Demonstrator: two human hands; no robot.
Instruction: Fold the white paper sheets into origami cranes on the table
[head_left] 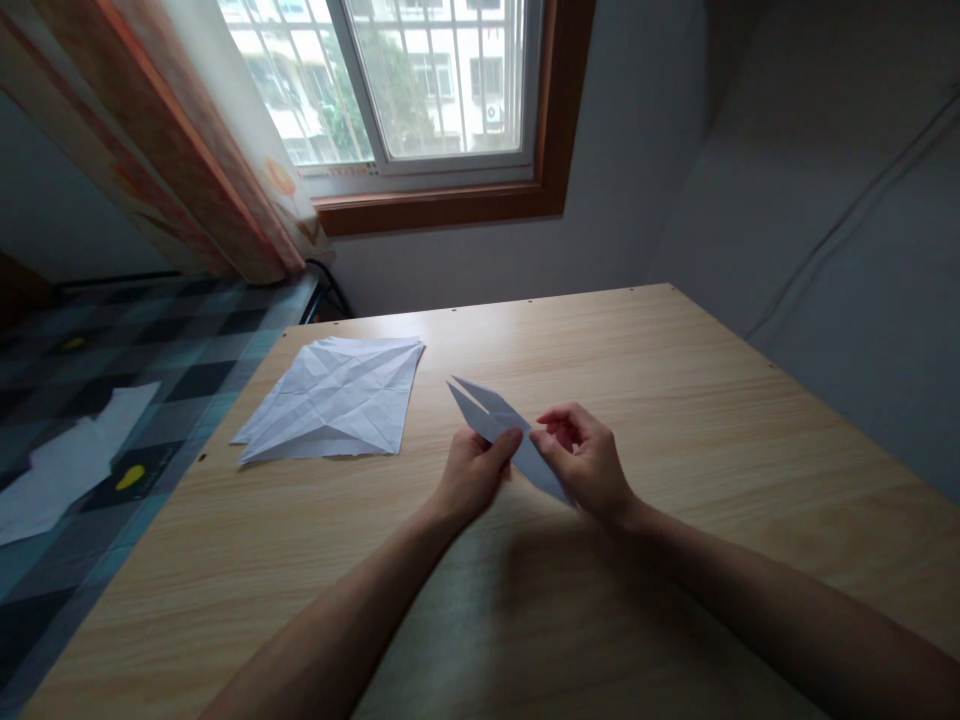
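A folded sheet of white paper [541, 470] is held above the table, slanting from upper left to lower right. Its far end splits into two narrow points with a slit between them. My left hand [480, 465] grips its left edge, thumb on top and the other fingers beneath. On the right side, my right hand [585, 455] pinches the paper between thumb and curled fingers. Part of the paper's lower end is hidden behind the right hand.
Creased paper sheets [337, 395] lie stacked on the wooden table [712, 450] at the far left. More white paper [75, 465] rests on a checkered cloth [45, 390] beside the table. Behind stand a window [442, 90], a curtain [187, 130] and a wall.
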